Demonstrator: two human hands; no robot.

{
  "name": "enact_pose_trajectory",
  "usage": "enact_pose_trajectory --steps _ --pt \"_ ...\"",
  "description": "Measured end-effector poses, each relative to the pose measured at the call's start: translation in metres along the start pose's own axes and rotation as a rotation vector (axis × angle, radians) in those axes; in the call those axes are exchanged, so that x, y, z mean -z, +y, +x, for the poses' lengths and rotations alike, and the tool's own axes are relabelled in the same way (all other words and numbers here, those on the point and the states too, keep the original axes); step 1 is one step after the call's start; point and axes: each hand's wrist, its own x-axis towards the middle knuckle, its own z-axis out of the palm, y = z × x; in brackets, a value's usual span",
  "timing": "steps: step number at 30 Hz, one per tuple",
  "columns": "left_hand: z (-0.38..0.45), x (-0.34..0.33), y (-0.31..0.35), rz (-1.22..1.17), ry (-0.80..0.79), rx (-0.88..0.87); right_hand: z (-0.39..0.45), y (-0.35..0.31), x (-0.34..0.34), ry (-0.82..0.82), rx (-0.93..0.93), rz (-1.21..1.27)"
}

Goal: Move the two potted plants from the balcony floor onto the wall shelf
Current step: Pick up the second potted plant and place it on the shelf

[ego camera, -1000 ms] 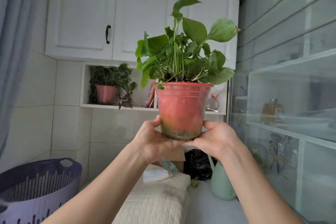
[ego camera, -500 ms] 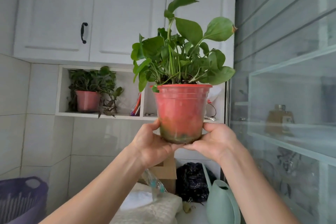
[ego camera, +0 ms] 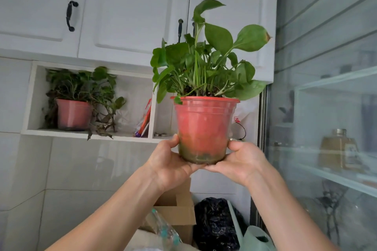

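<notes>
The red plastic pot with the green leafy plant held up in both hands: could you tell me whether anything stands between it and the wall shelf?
Nothing visible stands between the red plastic pot and the white wall shelf; its right compartment behind the pot is mostly hidden.

We've got one leafy red potted plant (ego camera: 204, 128) upright up front; the other red potted plant (ego camera: 74, 114) sits in the wall shelf (ego camera: 89, 133), far left.

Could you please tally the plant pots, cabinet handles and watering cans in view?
Plant pots: 2, one held, one on the shelf
Cabinet handles: 3
Watering cans: 1
Total: 6
</notes>
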Motion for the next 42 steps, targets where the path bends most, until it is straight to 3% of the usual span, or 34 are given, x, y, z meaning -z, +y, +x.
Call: enact_pose_trajectory --steps 13,28,42 --pt "0.046 0.053 0.028 -0.044 0.067 -0.023 0.082 0.010 0.005 0.010 -0.051 -0.091" --pt "0.100 0.043 0.043 -0.009 0.189 -0.180 0.150 -0.029 0.015 -0.155 -0.162 -0.077" --pt "0.156 0.051 0.062 0.032 0.208 -0.241 0.218 -0.046 0.027 -0.196 -0.150 -0.025"
